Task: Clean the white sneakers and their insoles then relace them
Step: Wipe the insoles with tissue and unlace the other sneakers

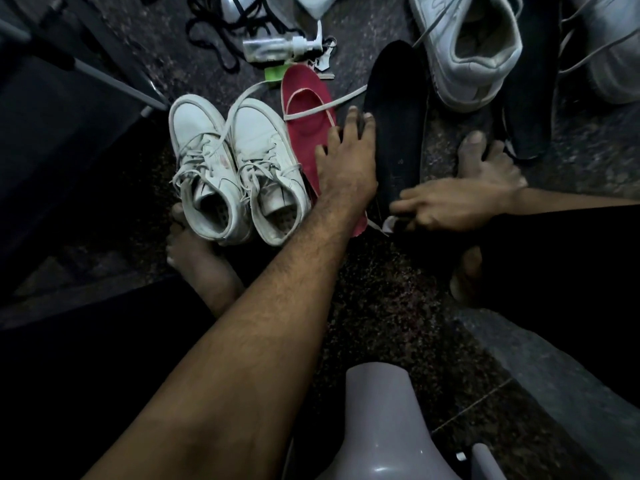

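A pair of small white laced sneakers [235, 171] stands on the dark floor at centre left. Just right of them lies a red insole [304, 98], then a long black insole [398, 109]. My left hand [346, 157] rests flat with spread fingers across the red insole and the black insole's left edge. My right hand [450, 207] grips a small white cloth [388, 226] at the black insole's heel end. A larger white sneaker [474, 50] lies at the top right, with another white sneaker [609, 46] at the far right edge.
A second black insole [530, 98] lies beside the larger sneakers. A clear pump bottle [277, 46] and black laces [221, 32] lie at the top. A loose white lace [308, 112] crosses the red insole. My bare feet flank the work area. A grey plastic object [381, 427] stands near me.
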A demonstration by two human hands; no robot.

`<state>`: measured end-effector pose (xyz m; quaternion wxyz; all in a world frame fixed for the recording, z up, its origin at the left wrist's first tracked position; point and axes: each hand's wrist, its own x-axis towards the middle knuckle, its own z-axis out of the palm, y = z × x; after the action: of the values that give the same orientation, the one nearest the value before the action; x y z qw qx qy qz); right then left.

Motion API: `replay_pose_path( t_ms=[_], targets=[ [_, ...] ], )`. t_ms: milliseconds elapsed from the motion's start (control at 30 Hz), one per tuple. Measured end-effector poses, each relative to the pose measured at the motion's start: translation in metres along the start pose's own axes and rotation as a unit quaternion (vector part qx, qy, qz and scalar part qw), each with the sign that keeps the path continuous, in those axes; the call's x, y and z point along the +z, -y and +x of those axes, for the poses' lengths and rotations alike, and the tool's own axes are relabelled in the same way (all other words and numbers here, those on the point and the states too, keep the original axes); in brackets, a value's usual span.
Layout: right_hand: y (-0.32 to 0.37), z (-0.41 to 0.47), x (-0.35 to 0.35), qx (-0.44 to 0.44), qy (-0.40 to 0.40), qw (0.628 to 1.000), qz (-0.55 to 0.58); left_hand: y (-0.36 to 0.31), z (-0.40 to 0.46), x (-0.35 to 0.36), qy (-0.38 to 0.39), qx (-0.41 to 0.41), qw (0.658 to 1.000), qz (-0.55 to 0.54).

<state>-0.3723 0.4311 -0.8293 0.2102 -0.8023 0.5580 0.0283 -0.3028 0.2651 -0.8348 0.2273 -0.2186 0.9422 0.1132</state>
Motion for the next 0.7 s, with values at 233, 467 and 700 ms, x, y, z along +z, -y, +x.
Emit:
replay_pose_path(
  t_ms=[233, 467, 700],
  targets=[
    [-0.033, -0.015, 0.002, 0.254, -0.144, 0.955, 0.049, -0.003, 0.0, -0.002, 0.006, -0.006, 1.0, 0.001],
    [-0.022, -0.001, -0.006, 0.132, -0.075, 0.988, -0.008, -0.002, 0.001, -0.002, 0.009, -0.008, 1.0, -0.006],
    [-0.073, 0.036, -0.047, 0.454, -0.069, 0.887, -0.043, -0.001, 0.0, -0.002, 0.001, -0.005, 1.0, -0.011]
  ],
)
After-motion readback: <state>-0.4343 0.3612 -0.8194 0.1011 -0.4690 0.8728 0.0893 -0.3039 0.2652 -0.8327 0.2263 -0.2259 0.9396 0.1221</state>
